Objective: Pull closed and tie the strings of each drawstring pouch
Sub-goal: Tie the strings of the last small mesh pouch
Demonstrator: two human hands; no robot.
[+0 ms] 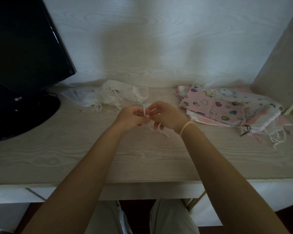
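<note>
Both hands meet just above the middle of the frame, over a pale wood-grain worktop [57, 157]. The left hand [130, 118] has its fingers curled and pinches a white string [145, 112] that stands up in a small loop between the two hands. The right hand [166, 115] also has its fingers curled onto the same string from the other side, and a pale band [186, 127] circles its wrist. Loose ends of the string hang down below the right hand toward the worktop. The pouch [139, 105] the string belongs to is almost wholly hidden behind the hands; only a pale edge with a bluish strip shows just above the left hand.

In the upper middle-left of the frame, near the back wall, lies a group of white pouches [112, 93] with their white cords trailing on the worktop. At the right of the frame lies a heap of printed pouches [215, 103], the top one pink with small cartoon fruits and rabbits, others white with prints; their strings hang toward the lower right of the heap. The two groups are well apart, with the hands between them.

A dark monitor [24, 48] on a round black base fills the upper left of the frame. At the bottom of the frame, below the worktop's edge, the person's knees in light trousers [167, 217] show.
</note>
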